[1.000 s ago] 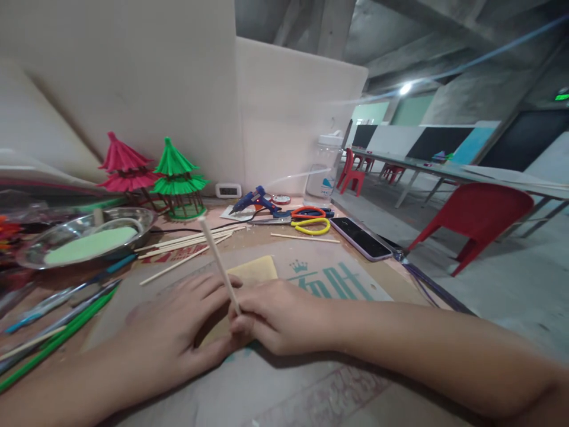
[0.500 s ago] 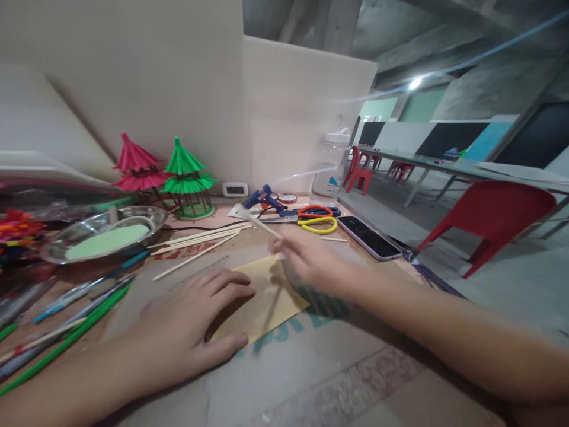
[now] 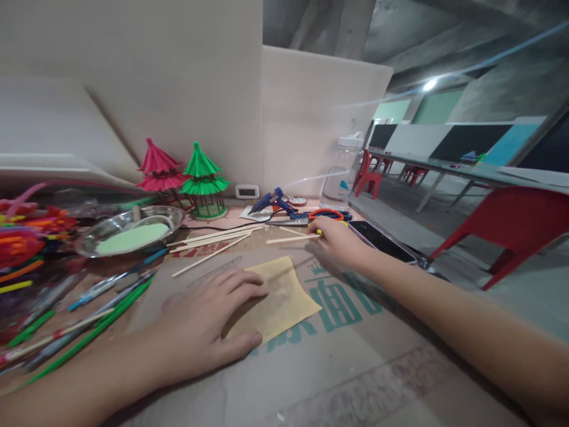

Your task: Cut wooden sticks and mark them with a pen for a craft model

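Observation:
My left hand (image 3: 204,323) lies flat on the cardboard, fingers spread, pressing the near-left edge of a yellow paper square (image 3: 282,299). My right hand (image 3: 340,242) reaches out to the far side of the desk, its fingers closed over a thin wooden stick (image 3: 288,239) that lies almost flat on the surface, right by the yellow-handled scissors (image 3: 331,222). The hand covers part of those scissors. More wooden sticks (image 3: 217,237) lie in a loose bundle to the left of that hand.
A blue glue gun (image 3: 269,203), orange scissors (image 3: 326,213) and a phone (image 3: 384,242) lie past my right hand. A metal dish (image 3: 128,234), paper pagodas in pink (image 3: 160,172) and green (image 3: 204,181), pens (image 3: 102,299), a plastic jar (image 3: 342,175) and red chairs (image 3: 511,225) surround the desk.
My right hand carried the stick from beside my left hand away to the far side of the desk and laid it down near the scissors. My left hand stayed on the paper.

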{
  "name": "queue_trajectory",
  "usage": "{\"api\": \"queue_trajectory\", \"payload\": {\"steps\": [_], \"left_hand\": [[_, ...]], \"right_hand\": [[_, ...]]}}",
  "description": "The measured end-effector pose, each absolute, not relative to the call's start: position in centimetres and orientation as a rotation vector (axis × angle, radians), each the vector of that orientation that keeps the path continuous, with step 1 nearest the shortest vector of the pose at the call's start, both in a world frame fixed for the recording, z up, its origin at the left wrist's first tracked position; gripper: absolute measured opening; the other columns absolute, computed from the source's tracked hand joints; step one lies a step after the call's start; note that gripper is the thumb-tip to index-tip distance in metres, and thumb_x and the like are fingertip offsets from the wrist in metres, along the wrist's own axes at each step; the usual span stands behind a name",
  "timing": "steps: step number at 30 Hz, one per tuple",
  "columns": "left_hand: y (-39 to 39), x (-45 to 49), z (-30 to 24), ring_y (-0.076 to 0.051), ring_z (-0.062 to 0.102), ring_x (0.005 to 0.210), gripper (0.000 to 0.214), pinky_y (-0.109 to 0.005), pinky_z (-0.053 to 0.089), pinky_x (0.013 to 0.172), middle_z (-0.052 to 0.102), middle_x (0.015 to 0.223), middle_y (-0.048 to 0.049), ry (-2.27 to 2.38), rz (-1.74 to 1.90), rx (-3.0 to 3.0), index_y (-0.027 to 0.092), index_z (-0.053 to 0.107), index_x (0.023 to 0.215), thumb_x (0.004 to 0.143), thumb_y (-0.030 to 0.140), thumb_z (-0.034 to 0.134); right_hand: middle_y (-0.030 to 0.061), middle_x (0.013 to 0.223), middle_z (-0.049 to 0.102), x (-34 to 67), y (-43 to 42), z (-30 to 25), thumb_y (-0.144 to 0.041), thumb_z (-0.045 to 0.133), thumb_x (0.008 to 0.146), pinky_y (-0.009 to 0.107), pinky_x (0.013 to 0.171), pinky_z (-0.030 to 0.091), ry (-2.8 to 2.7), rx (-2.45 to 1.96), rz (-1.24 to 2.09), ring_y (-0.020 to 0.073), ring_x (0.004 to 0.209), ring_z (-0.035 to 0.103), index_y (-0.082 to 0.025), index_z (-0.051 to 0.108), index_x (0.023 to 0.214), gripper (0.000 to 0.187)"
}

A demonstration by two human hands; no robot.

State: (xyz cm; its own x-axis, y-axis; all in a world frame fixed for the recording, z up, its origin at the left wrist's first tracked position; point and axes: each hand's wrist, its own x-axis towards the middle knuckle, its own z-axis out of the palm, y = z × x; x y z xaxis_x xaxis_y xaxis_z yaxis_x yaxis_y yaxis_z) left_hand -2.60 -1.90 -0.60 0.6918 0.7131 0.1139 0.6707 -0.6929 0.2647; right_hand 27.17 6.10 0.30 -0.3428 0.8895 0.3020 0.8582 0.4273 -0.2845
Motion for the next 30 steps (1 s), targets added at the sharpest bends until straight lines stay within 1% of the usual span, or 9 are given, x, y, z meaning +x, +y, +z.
{"api": "queue_trajectory", "payload": {"steps": [2,4,8,15,18,21,24,27,30], "left_hand": [[-2.1,-2.5,-0.4,-0.035,0.055,0.129,0.052,-0.052,0.046,0.107,0.061,0.139,-0.0080,1.130,0.301,2.690,0.029,0.064,0.130,0.084,0.053,0.065],[-2.3,-2.5,-0.3,-0.035,0.056,0.127,0.052,-0.051,0.048,0.106,0.062,0.138,-0.0073,1.138,0.294,2.675,0.029,0.064,0.129,0.082,0.051,0.066],[-2.5,-2.6,-0.3,-0.032,0.057,0.127,0.052,-0.047,0.048,0.108,0.061,0.139,-0.0044,1.135,0.313,2.652,0.031,0.063,0.131,0.083,0.049,0.067],[-2.8,-2.9,-0.4,-0.031,0.059,0.126,0.052,-0.046,0.049,0.107,0.062,0.139,-0.0013,1.177,0.343,2.622,0.034,0.063,0.130,0.080,0.046,0.070],[-2.7,-2.9,-0.4,-0.031,0.059,0.126,0.052,-0.046,0.049,0.107,0.062,0.140,-0.0022,1.173,0.349,2.634,0.034,0.063,0.131,0.081,0.047,0.069],[-2.4,-2.7,-0.4,-0.032,0.059,0.126,0.051,-0.048,0.049,0.106,0.062,0.139,-0.0049,1.147,0.316,2.680,0.031,0.064,0.131,0.082,0.048,0.067],[-2.2,-2.5,-0.3,-0.033,0.056,0.127,0.051,-0.051,0.047,0.107,0.062,0.138,-0.0083,1.104,0.280,2.735,0.026,0.063,0.131,0.086,0.050,0.063],[-2.0,-2.3,-0.3,-0.034,0.053,0.131,0.052,-0.052,0.043,0.110,0.059,0.140,-0.0093,1.078,0.250,2.750,0.025,0.061,0.134,0.089,0.052,0.059],[-1.8,-2.3,-0.3,-0.033,0.051,0.132,0.054,-0.052,0.042,0.111,0.058,0.142,-0.0099,1.057,0.215,2.763,0.024,0.059,0.136,0.091,0.055,0.055]], "right_hand": [[0.0034,0.087,0.065,25.9,4.4,1.4,-0.017,0.041,0.100,0.027,0.072,0.044,-2.229,-1.221,0.272,0.0157,0.076,0.058,-0.020,0.053,0.096,0.012],[0.0002,0.080,0.060,24.7,2.4,2.2,-0.019,0.037,0.103,0.026,0.068,0.043,-2.137,-0.876,0.462,0.0142,0.070,0.054,-0.022,0.046,0.096,0.012],[0.0017,0.085,0.057,23.2,-0.3,2.3,-0.028,0.039,0.106,0.027,0.067,0.043,-2.104,-0.678,0.468,0.0143,0.072,0.052,-0.023,0.048,0.095,0.015],[0.0017,0.081,0.057,22.3,-0.9,1.8,-0.041,0.041,0.105,0.028,0.064,0.040,-2.029,-0.725,0.604,0.0142,0.068,0.048,-0.022,0.053,0.094,0.025],[0.0001,0.075,0.060,21.7,-0.7,2.2,-0.048,0.048,0.102,0.025,0.054,0.035,-1.779,-0.704,0.981,0.0108,0.056,0.044,-0.021,0.053,0.095,0.028],[-0.0022,0.068,0.065,21.5,-0.2,2.8,-0.051,0.058,0.094,0.022,0.043,0.023,-1.414,-0.695,1.369,0.0060,0.039,0.031,-0.022,0.046,0.090,0.031],[-0.0038,0.059,0.064,21.8,0.1,3.1,-0.046,0.063,0.091,0.021,0.040,0.020,-1.246,-0.743,1.465,0.0053,0.036,0.027,-0.022,0.045,0.084,0.031],[-0.0034,0.057,0.062,22.1,0.2,3.2,-0.036,0.055,0.097,0.021,0.040,0.021,-1.151,-0.808,1.508,0.0061,0.035,0.028,-0.020,0.052,0.083,0.021],[-0.0024,0.059,0.064,22.0,0.0,3.4,-0.027,0.044,0.101,0.022,0.041,0.023,-1.091,-0.845,1.537,0.0064,0.035,0.029,-0.020,0.054,0.086,0.020]]}}
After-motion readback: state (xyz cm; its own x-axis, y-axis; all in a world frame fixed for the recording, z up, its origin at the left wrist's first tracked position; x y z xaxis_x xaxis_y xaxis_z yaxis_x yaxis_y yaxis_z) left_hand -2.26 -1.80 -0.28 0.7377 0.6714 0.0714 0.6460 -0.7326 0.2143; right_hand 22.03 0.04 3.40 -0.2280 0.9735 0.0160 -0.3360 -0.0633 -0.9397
